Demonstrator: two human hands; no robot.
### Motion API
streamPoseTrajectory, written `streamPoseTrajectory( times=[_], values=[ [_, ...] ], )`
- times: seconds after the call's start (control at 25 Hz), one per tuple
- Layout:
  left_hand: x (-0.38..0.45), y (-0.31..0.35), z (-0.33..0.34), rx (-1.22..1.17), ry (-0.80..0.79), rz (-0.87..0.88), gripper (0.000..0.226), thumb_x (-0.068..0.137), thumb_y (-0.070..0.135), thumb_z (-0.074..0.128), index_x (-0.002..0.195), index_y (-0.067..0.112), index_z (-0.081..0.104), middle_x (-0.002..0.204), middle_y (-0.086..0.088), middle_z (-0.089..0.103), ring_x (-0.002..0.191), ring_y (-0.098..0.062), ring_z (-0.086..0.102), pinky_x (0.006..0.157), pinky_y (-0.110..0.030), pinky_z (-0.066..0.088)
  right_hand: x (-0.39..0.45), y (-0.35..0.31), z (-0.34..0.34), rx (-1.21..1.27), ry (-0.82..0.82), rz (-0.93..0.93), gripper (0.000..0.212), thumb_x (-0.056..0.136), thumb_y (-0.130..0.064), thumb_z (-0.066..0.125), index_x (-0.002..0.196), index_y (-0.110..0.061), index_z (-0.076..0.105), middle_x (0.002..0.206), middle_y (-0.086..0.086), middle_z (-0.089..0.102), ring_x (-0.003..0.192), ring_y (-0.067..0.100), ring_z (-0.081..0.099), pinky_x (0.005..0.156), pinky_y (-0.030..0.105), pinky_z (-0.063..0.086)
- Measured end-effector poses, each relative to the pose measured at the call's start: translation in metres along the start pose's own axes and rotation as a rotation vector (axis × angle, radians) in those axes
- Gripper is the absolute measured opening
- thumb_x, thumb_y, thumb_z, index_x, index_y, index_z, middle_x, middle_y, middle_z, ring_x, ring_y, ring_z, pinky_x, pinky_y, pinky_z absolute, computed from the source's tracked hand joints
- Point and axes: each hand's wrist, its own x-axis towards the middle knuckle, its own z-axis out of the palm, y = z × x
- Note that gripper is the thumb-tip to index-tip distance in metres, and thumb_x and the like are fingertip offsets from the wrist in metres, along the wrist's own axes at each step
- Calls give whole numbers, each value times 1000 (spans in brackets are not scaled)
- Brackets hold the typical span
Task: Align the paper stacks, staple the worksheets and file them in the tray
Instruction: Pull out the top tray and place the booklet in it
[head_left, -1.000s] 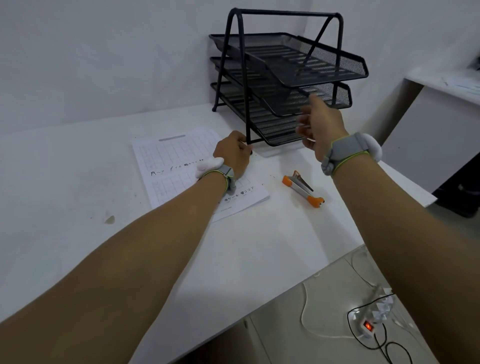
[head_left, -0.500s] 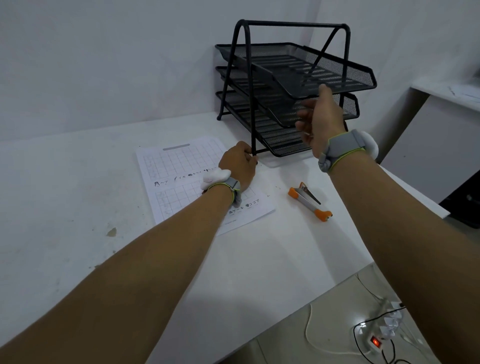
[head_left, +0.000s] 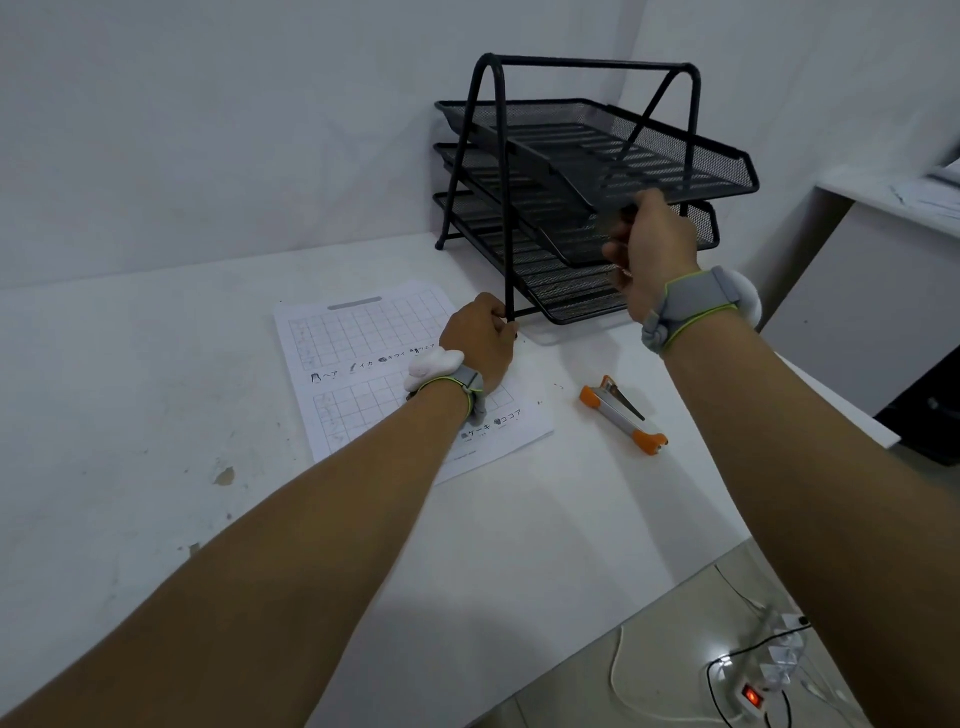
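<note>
Both hands grip the tray rack (head_left: 571, 171) at the table (head_left: 156, 389) edge.

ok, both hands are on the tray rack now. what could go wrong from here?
1. The left hand grips the front post of the tray rack right at the worksheets; if the rack slides, its foot may crumple or tear that corner.
2. The right hand is at the middle tray's front edge; a pull could tip the rack forward.
3. The stapler lies below the right forearm and could be knocked toward the table edge.
</note>
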Motion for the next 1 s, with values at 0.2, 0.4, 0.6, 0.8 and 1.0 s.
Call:
streamPoseTrajectory(
  times=[0.2, 0.4, 0.6, 0.8, 1.0],
  values=[
    [-1, 0, 0, 8, -5, 0, 18, 92, 28, 56, 106, 18, 57, 87, 5, 68, 82, -17, 62, 71, -31, 50, -9, 2, -11, 37, 9, -7, 24, 96, -29, 47, 75, -19, 53, 59, -8, 54, 43, 8, 46, 47, 20, 28],
    [-1, 2, -1, 18, 6, -9, 16, 92, 28, 57, 105, 18, 57, 87, 6, 68, 82, -16, 61, 69, -28, 44, -17, 1, -21, 46, 38, 0, 23, 95, -29, 49, 74, -20, 54, 60, -7, 54, 42, 8, 47, 46, 19, 29],
    [-1, 4, -3, 19, -16, -18, 19, 93, 26, 56, 108, 16, 58, 91, 3, 70, 87, -19, 62, 74, -30, 48, -25, 2, -33, 88, 47, 0, 24, 95, -31, 50, 74, -20, 55, 59, -7, 54, 42, 8, 46, 47, 21, 29],
    [-3, 7, -4, 8, -3, -16, 21, 94, 25, 56, 110, 13, 58, 94, 0, 71, 89, -21, 64, 80, -36, 51, -35, 2, -48, 107, 57, -9, 22, 94, -31, 52, 76, -19, 55, 52, -10, 52, 41, 8, 45, 47, 22, 30],
    [-3, 10, -5, -10, -7, -19, 22, 94, 25, 57, 111, 12, 58, 94, -2, 71, 88, -22, 64, 80, -38, 52, -44, 4, -63, 98, 46, -26, 23, 93, -34, 52, 74, -22, 56, 51, -11, 51, 45, 7, 45, 49, 25, 33]
  ],
)
